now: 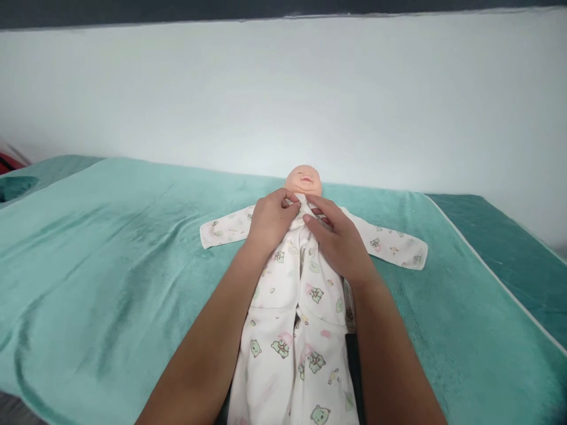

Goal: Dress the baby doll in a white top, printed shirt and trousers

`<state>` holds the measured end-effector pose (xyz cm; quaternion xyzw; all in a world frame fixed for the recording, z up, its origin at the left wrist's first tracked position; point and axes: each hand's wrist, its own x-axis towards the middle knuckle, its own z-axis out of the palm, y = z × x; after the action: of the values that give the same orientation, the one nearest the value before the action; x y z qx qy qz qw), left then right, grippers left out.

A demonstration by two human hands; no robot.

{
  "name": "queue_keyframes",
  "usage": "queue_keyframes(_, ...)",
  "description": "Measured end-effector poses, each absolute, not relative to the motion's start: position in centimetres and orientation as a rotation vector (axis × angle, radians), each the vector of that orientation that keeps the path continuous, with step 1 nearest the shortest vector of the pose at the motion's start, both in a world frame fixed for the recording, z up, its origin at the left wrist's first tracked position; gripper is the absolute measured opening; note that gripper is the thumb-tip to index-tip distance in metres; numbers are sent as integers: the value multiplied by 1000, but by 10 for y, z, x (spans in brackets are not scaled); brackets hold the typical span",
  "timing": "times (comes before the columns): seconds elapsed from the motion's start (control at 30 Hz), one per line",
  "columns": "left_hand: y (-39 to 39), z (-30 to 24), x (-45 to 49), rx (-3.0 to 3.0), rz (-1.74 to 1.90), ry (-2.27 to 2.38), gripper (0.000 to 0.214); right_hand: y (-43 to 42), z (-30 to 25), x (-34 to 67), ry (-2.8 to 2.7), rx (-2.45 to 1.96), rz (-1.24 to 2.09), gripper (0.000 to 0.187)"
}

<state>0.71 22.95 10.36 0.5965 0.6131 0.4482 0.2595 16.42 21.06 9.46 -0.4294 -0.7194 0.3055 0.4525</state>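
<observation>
A baby doll (303, 178) lies on its back, dressed in a white long-sleeved baby romper (277, 289) printed with small green bears. Both sleeves stretch out sideways, and the legs of the garment run down toward me. At the collar, my left hand (273, 215) has its fingers closed, pinching the fabric edge below the doll's chin. My right hand (336, 233) rests on the other side of the neckline, thumb and fingers bent around the cloth there. Down the middle, the front opening shows a narrow gap. Whatever fastener lies between the fingertips is too small to make out.
A teal plush blanket (133, 260) with soft wrinkles covers the surface under the doll. Its pale edge shows at right, over a darker teal cover (500, 236). Behind the doll's head rises a white wall (283, 94). Something red (11, 163) shows at far left.
</observation>
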Motion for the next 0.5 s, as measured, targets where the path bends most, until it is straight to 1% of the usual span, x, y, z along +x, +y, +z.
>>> queue_keyframes(0.13,230,100,6,1621,1250,1631,10,212,97,164,-1948,-966,653,33)
queue_keyframes(0.3,229,99,5,1565,1276,1589,12,211,94,163,-1815,-1069,693,25)
queue_keyframes(0.43,220,100,4,1494,1349,1494,15,207,93,162,-1732,-1111,737,32)
queue_keyframes(0.5,213,101,2,1491,1336,1417,19,203,96,161,-1698,-1190,697,30)
